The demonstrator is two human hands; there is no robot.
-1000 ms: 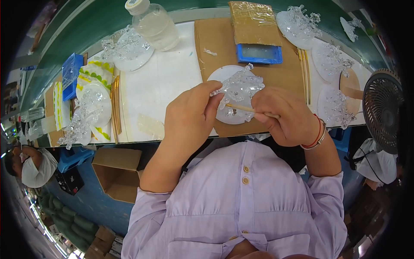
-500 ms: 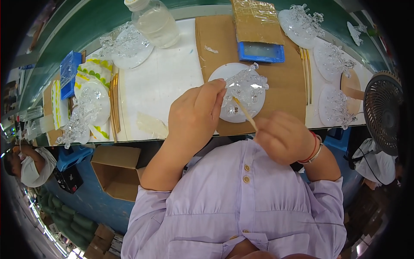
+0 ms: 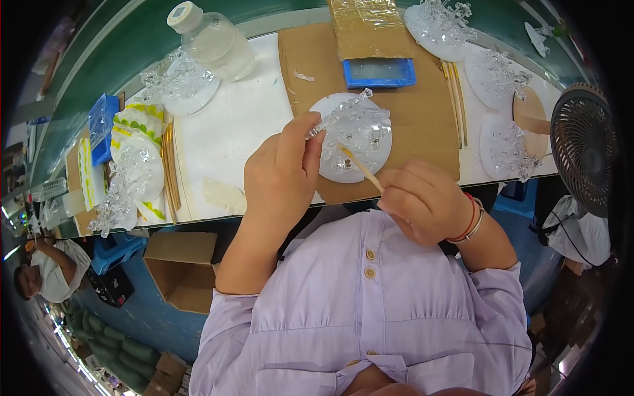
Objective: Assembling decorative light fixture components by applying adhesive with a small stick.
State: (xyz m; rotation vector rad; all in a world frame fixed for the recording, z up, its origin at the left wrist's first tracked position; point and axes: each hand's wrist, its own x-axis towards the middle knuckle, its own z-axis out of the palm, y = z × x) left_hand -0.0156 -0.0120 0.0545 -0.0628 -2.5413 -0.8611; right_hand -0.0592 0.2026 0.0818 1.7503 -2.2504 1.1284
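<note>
My left hand point(image 3: 284, 165) pinches the left end of a clear, branching plastic piece point(image 3: 360, 122) between thumb and fingers. The piece is tilted over a round white disc point(image 3: 343, 171), which has other small clear bits on it. My right hand point(image 3: 422, 201) is closed around a slim paintbrush point(image 3: 361, 167) with a pale wooden handle. Its yellowish tip points up and left, close below the clear piece; whether the two touch I cannot tell. The disc lies on a brown cardboard sheet point(image 3: 422, 138).
Beyond the disc is a blue tray point(image 3: 380, 83) under a cardboard cover point(image 3: 370, 30). A bottle of cloudy liquid point(image 3: 221, 49) stands back left. More clear clusters on white discs point(image 3: 505, 145) flank the work, with brushes point(image 3: 457, 105) and a black fan point(image 3: 584, 148) at the right.
The whole view has shifted slightly, so the table things sit further left. My left hand still grips the clear piece, now tilted more upright, and the brush tip has drawn a little away from it.
</note>
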